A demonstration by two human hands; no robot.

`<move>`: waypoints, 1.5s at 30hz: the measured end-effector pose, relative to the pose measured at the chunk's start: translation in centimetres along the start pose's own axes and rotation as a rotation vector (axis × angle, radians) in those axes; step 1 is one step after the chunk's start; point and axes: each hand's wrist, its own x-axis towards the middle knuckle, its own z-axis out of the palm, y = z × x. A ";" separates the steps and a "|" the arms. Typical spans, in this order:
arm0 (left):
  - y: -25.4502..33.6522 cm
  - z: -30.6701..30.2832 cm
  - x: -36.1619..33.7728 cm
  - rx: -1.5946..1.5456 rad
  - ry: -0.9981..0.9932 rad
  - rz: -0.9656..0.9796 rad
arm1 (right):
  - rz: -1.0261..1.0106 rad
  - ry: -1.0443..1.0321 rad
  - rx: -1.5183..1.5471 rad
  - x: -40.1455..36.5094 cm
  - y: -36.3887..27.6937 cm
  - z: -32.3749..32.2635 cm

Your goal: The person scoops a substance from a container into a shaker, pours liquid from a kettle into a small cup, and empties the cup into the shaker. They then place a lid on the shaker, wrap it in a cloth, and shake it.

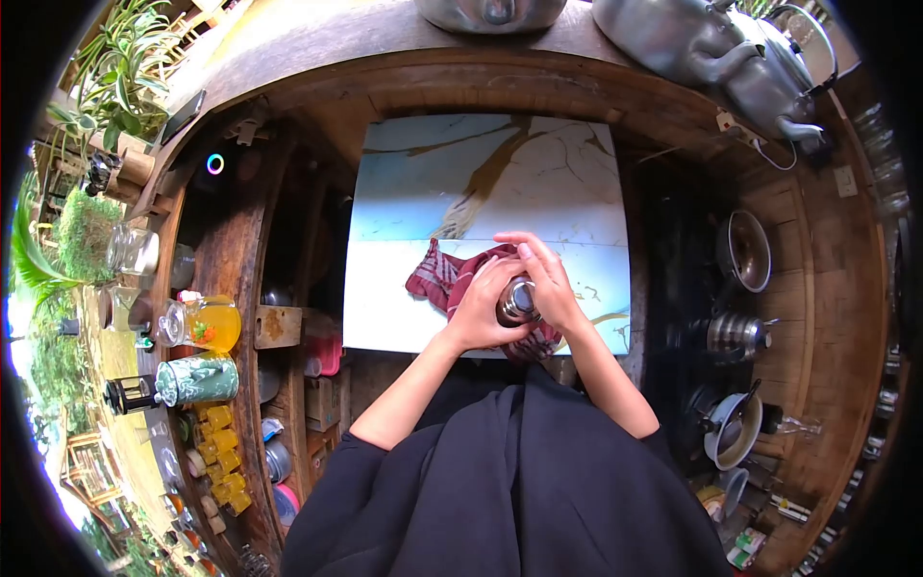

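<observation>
My left hand (481, 310) is closed around a small container with a shiny metal top (520, 297), held over the near part of the tiled worktop. On the container's other side, my right hand (550, 285) presses against it, its fingers extended and curving over the far side. A dark red checked cloth (435, 275) is bunched around and under the container. One end of the cloth spreads left on the tiles, and another part hangs below my hands. The container's lower body is hidden by my hands and the cloth.
The marble-patterned worktop (577, 192) lies ahead. Metal kettles (711, 48) stand on the upper ledge. Left shelves hold a jar of orange liquid (213, 324), a green marbled canister (197, 380) and yellow glasses (221, 452). Pans (745, 252) and a steel pot (738, 337) are at right.
</observation>
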 end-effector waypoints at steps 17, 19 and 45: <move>-0.4 2.0 0.8 -0.029 0.222 0.022 | 0.249 -0.063 0.090 0.0 3.1 -1.2; -1.0 2.0 0.7 -0.040 0.217 0.002 | 0.219 -0.065 0.036 0.7 3.4 -1.4; -1.5 -0.6 0.2 0.157 -0.080 -0.059 | -0.227 0.049 -0.607 -3.2 0.7 -0.6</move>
